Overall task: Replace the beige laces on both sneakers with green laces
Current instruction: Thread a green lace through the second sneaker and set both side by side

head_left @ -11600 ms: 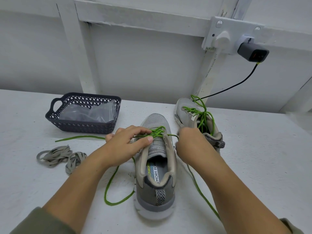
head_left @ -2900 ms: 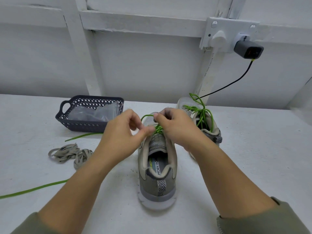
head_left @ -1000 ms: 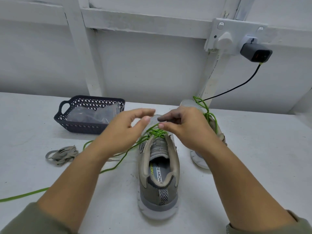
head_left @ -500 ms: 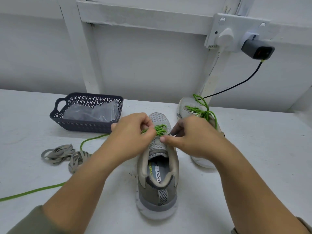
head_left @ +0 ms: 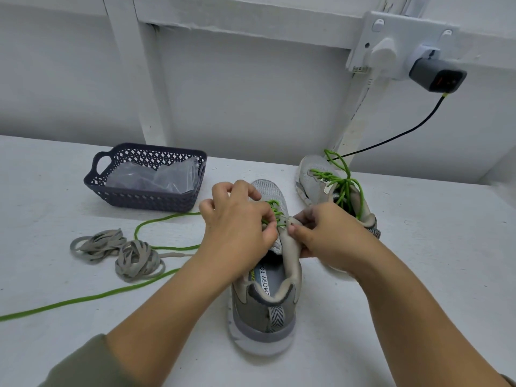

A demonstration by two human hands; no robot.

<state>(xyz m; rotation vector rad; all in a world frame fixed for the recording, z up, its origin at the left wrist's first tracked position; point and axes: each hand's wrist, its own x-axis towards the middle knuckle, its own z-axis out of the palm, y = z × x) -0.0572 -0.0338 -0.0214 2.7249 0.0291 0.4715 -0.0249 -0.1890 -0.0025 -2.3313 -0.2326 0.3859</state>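
- The near sneaker (head_left: 265, 297) stands mid-desk (head_left: 432, 261). The left hand (head_left: 237, 227) pinches its green lace (head_left: 275, 211) by the top eyelets, and the right hand (head_left: 326, 233) grips the shoe's 3 o'clock flap.
- The lace's long loose tail runs toward 8 o'clock. A hard pull could drag it into the beige laces (head_left: 122, 252) at 9 o'clock, or leave the two ends uneven.
- The left hand hides the eyelet being worked, and the lace tip is probably under it.

Left hand (head_left: 237, 227) and right hand (head_left: 329, 233): both bare, as are the forearms (head_left: 173, 317) running back from the fingers. Olive-green fabric sleeves begin far behind the fingers: the left sleeve (head_left: 83, 364) shows a soft rounded edge, the right sleeve (head_left: 511, 382) only a corner at the frame edge.
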